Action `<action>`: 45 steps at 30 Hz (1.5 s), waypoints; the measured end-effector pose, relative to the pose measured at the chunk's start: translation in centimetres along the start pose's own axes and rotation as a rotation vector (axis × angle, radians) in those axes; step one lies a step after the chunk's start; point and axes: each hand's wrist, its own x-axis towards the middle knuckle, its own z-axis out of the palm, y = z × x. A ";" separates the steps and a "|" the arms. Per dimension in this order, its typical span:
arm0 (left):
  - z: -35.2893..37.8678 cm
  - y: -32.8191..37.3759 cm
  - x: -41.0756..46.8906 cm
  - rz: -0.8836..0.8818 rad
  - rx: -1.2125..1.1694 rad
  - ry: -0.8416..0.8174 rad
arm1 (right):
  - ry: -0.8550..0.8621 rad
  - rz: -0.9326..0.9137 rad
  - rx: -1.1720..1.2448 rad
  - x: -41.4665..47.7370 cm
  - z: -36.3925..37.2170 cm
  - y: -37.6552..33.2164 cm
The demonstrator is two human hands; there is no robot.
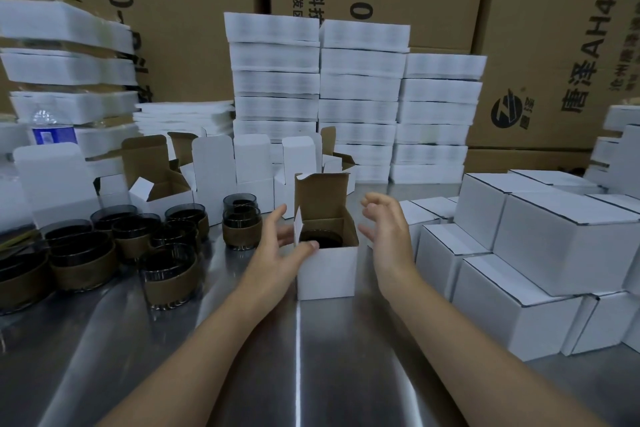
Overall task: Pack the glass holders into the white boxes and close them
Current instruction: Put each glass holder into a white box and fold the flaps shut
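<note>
At the middle of the steel bench (298,367), the left hand (275,248) spreads its fingers (277,216), thumb resting on the front rim of an open white box (327,276). The right hand (386,234), fingers loosely spread, hovers just beside it. 1 glass holder (320,240) sits inside the box. More glass holders (166,276) stand to the left, and closed boxes (554,253) to the right.

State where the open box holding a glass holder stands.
Head view, centre: the open box stands on the steel table between the left hand and the right hand.

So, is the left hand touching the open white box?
Touching. The head view shows the left hand with its thumb on the front rim of the open white box.
</note>
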 end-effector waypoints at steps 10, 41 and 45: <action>-0.1 -0.6 1.6 -0.242 -0.326 0.098 | -0.315 0.445 0.051 0.4 -0.6 1.1; -0.6 1.6 0.0 -0.067 -0.233 0.031 | -0.382 0.255 0.040 0.9 -1.3 1.1; -0.5 1.7 -0.3 -0.118 -0.258 0.024 | -0.356 0.272 0.031 0.9 -1.2 1.0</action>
